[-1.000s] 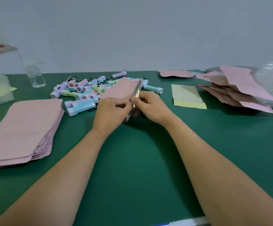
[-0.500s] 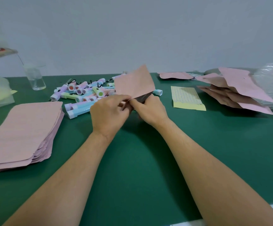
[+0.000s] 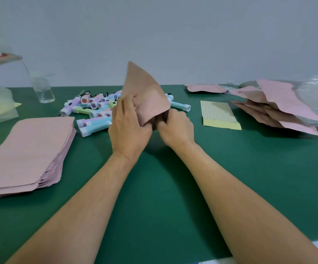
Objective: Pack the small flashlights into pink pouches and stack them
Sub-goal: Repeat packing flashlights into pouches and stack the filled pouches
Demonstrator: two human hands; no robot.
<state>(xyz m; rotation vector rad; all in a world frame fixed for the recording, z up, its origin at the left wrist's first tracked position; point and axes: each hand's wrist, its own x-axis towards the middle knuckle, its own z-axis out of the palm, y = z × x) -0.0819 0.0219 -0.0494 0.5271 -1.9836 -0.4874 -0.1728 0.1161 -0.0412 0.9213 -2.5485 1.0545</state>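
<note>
Both hands, left (image 3: 129, 128) and right (image 3: 175, 128), gripped a raised pink pouch (image 3: 146, 92), which blocked part of the flashlight pile (image 3: 93, 109) on the green surface (image 3: 163, 187); no legible writing.

Pink pouch (image 3: 144, 92): flat paper, standing tilted with one corner pointing to 12 o'clock, its lower end being pinched at centre. Flashlights (image 3: 95, 109): pastel pile lying jumbled at 11 o'clock. Empty pouch stack (image 3: 26, 149): lying flat at 9 o'clock. Filled pouches (image 3: 276, 107): piling loosely at 2 o'clock.
</note>
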